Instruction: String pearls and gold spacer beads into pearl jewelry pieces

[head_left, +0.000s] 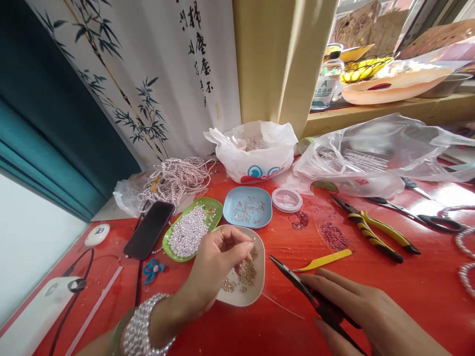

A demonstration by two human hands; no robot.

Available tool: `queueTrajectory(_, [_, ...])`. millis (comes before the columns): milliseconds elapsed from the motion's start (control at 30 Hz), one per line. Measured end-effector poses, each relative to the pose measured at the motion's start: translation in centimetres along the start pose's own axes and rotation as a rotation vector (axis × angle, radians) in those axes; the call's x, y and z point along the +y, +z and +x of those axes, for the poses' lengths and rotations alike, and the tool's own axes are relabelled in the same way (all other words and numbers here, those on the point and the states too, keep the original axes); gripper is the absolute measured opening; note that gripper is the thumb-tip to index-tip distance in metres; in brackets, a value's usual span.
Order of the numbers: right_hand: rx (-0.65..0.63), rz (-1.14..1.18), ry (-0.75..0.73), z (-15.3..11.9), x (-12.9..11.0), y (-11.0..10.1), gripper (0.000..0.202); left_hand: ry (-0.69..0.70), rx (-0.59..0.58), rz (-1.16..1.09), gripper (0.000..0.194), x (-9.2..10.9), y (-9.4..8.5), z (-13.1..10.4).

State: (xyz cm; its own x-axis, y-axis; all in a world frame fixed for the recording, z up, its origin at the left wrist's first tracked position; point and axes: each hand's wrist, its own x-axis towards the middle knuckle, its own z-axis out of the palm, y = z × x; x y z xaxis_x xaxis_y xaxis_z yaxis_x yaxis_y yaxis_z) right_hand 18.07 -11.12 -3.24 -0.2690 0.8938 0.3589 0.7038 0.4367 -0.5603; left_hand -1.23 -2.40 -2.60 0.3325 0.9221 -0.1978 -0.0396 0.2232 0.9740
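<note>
My left hand (224,254) is pinched above the cream dish (260,277), with a tiny gold-coloured piece (253,240) at its fingertips. Gold-coloured findings (248,274) lie in that dish. To the right, my right hand (365,306) is wrapped round black-handled pliers (297,282), whose tips point toward the dish. Behind my left hand stands a green dish (187,232) of pearly beads. A blue dish (248,206) with small metal pieces sits beyond the cream one. Near the pliers lie yellow tweezers (326,259).
Yellow-black pliers (374,232) and scissors (419,212) lie at the right. Plastic bags (256,153) and bead strands (178,183) line the back. A phone (149,230), a blue flower piece (153,270) and a white power bank (44,316) with a cable are at the left.
</note>
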Motion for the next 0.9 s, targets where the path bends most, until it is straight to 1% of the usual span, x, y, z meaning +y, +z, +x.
queueTrajectory(100, [-0.001,-0.020,0.039,1.7,-1.3,0.1,0.020,0.014,-0.009,0.000,0.008,-0.1,0.1,-0.3])
queueTrajectory(233, [0.025,-0.052,0.023,1.8,-1.9,0.3,0.018,0.013,-0.031,0.005,0.008,-0.3,0.1,-0.4])
queueTrajectory(300, [0.007,-0.061,0.040,1.7,-2.0,0.2,0.017,0.014,-0.032,0.000,0.008,-0.3,0.1,-0.4])
queueTrajectory(433, [-0.051,-0.071,0.091,1.8,-2.1,0.2,0.020,0.017,-0.033,-0.003,0.008,-0.3,0.2,-0.4])
queueTrajectory(733, [-0.042,-0.089,0.071,1.7,-1.7,0.4,0.020,0.005,-0.040,-0.008,0.008,-0.3,0.2,-0.6])
queueTrajectory(900, [-0.013,-0.113,0.045,1.6,-1.6,0.5,0.023,-0.002,-0.040,-0.004,0.008,-0.3,0.3,-0.6])
